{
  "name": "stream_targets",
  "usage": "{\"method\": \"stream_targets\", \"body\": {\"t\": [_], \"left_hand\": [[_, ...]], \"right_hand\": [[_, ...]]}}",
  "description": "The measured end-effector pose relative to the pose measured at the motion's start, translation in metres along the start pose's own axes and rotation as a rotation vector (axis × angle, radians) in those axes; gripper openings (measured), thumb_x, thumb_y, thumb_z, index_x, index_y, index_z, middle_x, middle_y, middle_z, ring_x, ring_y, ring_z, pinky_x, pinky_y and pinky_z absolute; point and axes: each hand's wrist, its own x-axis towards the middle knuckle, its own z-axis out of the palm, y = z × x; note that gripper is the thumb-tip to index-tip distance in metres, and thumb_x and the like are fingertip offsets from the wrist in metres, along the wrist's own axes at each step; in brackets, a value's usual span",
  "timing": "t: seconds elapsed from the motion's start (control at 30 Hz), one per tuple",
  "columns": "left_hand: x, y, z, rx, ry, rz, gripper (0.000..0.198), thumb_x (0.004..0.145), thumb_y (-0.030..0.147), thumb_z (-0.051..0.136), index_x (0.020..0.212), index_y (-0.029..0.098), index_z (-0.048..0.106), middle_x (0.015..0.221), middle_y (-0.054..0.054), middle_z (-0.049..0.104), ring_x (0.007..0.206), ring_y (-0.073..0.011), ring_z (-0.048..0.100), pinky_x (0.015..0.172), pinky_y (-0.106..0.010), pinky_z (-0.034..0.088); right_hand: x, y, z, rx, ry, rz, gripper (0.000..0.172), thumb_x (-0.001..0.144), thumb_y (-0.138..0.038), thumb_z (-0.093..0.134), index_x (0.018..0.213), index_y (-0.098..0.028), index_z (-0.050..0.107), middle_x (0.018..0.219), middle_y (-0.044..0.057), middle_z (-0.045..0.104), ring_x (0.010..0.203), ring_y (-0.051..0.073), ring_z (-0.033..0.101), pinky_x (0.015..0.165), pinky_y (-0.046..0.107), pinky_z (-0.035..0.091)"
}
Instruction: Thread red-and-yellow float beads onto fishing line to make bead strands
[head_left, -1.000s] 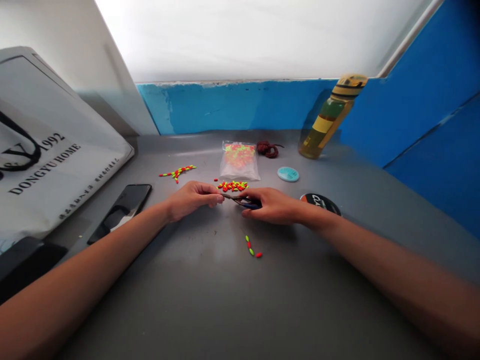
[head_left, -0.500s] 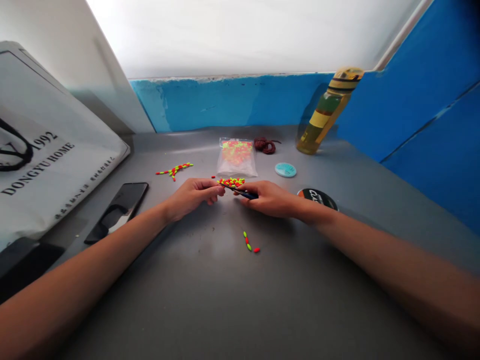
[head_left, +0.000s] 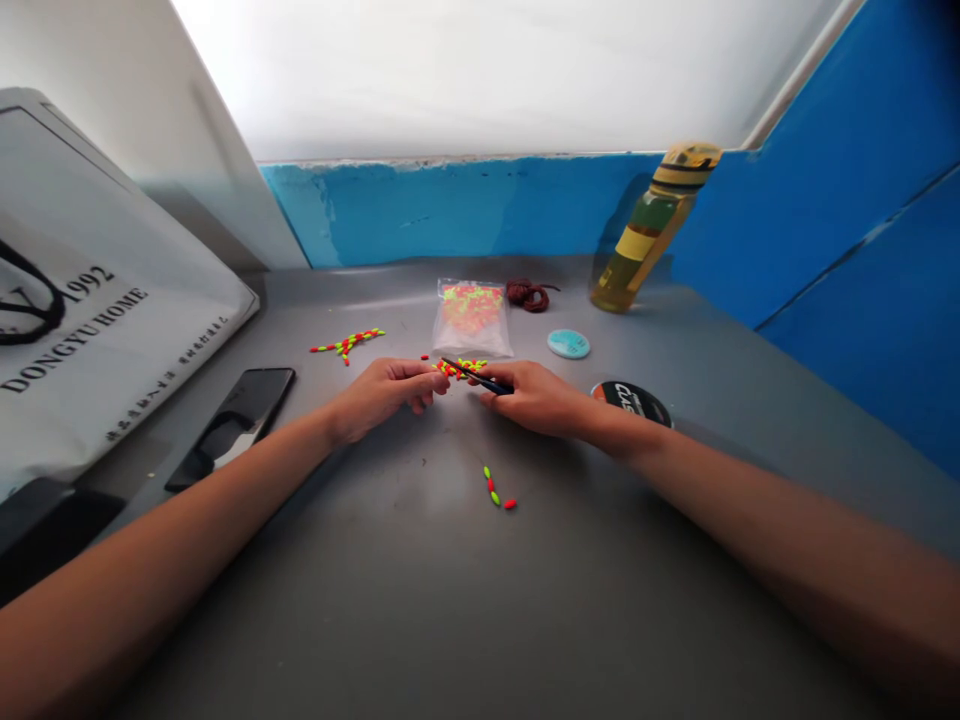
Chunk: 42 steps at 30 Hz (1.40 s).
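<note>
Beads (head_left: 463, 369), neon red and green, lie in a loose cluster near the middle of the grey table (head_left: 390, 600), light and slick-looking, likely easiest taken singly at their tapered ends. Right hand (head_left: 536, 398) pinches a slim dark tool (head_left: 480, 376) above them; left hand (head_left: 386, 388) curls closed just beside it, any hold unclear.
</note>
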Motion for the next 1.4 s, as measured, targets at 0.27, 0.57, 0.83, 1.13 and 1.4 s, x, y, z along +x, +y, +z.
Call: {"method": "stream_targets", "body": {"t": [0.27,0.57,0.83,1.13,1.4], "left_hand": [[-0.007,0.0,0.001,0.123,-0.074,0.006,0.029,0.083,0.045,0.069,0.088,0.018,0.076,0.091,-0.005,0.073,0.079,-0.0138,0.06,0.072,-0.026,0.045],[-0.024,0.021,0.02,-0.081,-0.314,-0.147,0.018,0.08,0.036,0.074,0.085,0.019,0.078,0.088,-0.005,0.074,0.077,-0.014,0.062,0.074,-0.028,0.047],[-0.033,0.026,0.038,-0.233,-0.45,-0.243,0.018,0.076,0.036,0.08,0.084,0.019,0.079,0.087,-0.004,0.075,0.078,-0.0134,0.062,0.079,-0.029,0.048],[-0.037,0.026,0.043,-0.215,-0.521,-0.315,0.024,0.078,0.034,0.078,0.097,0.019,0.077,0.093,-0.005,0.075,0.079,-0.0149,0.065,0.077,-0.031,0.052],[-0.02,0.023,0.008,0.394,0.078,-0.097,0.043,0.092,0.056,0.052,0.091,0.017,0.07,0.077,-0.003,0.068,0.052,-0.0109,0.049,0.049,-0.026,0.034]], "right_hand": [[0.007,0.001,-0.012,0.377,-0.014,0.494,0.03,0.085,-0.019,0.057,0.114,-0.014,0.066,0.055,-0.004,0.046,0.044,0.012,0.046,0.042,0.025,0.043],[0.009,-0.002,-0.011,0.526,0.083,0.586,0.032,0.083,-0.015,0.058,0.114,-0.013,0.061,0.055,-0.006,0.042,0.044,0.011,0.041,0.04,0.023,0.04],[0.01,-0.003,-0.012,0.573,0.1,0.598,0.03,0.08,-0.013,0.058,0.109,-0.013,0.061,0.058,-0.005,0.041,0.046,0.011,0.041,0.04,0.023,0.041],[0.008,-0.001,-0.011,0.446,-0.001,0.512,0.019,0.081,-0.017,0.057,0.099,-0.016,0.062,0.056,-0.004,0.044,0.044,0.011,0.043,0.041,0.023,0.041],[0.007,0.0,-0.009,0.234,-0.039,0.402,0.029,0.083,-0.023,0.056,0.11,-0.017,0.065,0.059,-0.003,0.05,0.043,0.012,0.051,0.04,0.023,0.043]]}}
